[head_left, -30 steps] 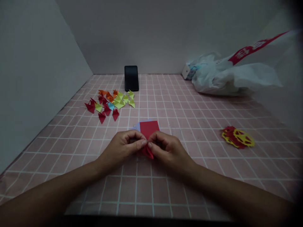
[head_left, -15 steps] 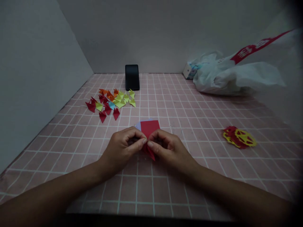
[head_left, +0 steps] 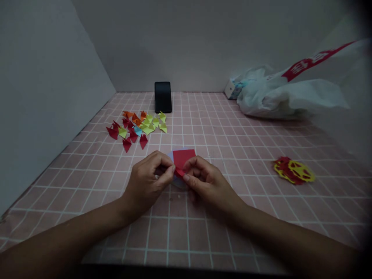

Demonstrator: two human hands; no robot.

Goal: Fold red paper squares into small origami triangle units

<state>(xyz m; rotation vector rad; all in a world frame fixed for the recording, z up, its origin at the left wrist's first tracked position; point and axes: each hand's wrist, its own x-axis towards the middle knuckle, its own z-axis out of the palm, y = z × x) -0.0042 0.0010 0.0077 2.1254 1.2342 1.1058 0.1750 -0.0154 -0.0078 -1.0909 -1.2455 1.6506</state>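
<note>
Worktop: the worktop [head_left: 255, 193] is covered in a pink cloth with a white grid of squares, dimly lit.
Room: plain grey walls [head_left: 52, 97] close it in on the left and at the back.
Left hand: the left hand [head_left: 148, 180] has its grip pinched shut on the red paper piece [head_left: 179, 171], thumb and forefinger together at the paper's left edge.
Right hand: the right hand [head_left: 207, 182] clamps the same piece from the right, fingertips almost meeting the left's.
Paper: small, flat, sharply creased, held just above the worktop in the middle, in front of a red square sheet [head_left: 184, 156] lying on a pale one.
Folded pieces: pointed triangular units [head_left: 136, 126] in red, orange, yellow-green and blue lie scattered at the back left.
Phone: a black phone [head_left: 163, 97] stands upright against the back wall.
Bag: a crumpled white plastic bag [head_left: 285, 97] with a red strip lies at the back right.
Cut-out: a lacy red and yellow paper cut-out [head_left: 293, 170] lies flat on the right.
Change: half a second ago the red piece hung lower, its point showing below the fingers; now it sits higher between the fingertips, and the hands have shifted slightly up and left.
</note>
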